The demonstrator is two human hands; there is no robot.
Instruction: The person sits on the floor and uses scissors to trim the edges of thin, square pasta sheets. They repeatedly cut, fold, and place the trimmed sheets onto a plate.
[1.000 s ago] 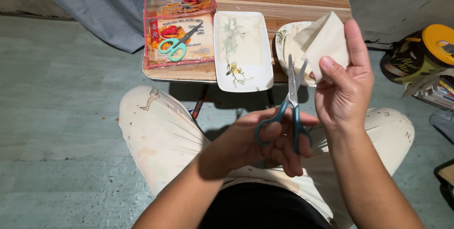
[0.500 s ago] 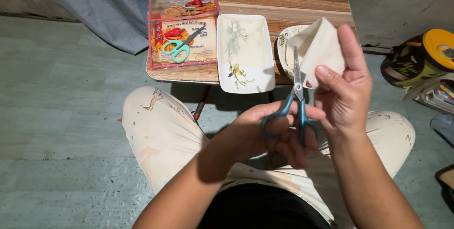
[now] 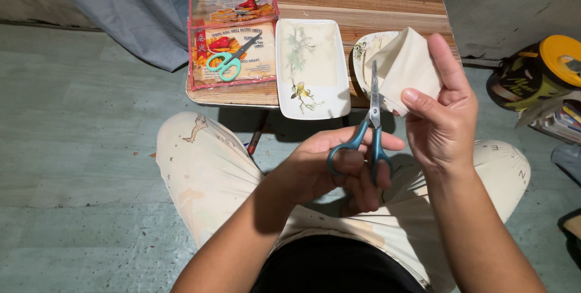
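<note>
2 scissors (image 3: 369,132) (image 3: 229,59), 2 plates (image 3: 311,68) (image 3: 363,57)

My left hand (image 3: 339,169) sits low over my lap, palm up and turned inward, thumb and fingers curled through the loops of what it grips, forearm running in from lower left. My right hand (image 3: 445,114) is raised higher and just beside it, thumb and forefinger pinched together at the top, the other fingers stacked behind, wrist bent slightly back. Both forearms are bare and converge toward the middle; the hands are close but not touching.
</note>
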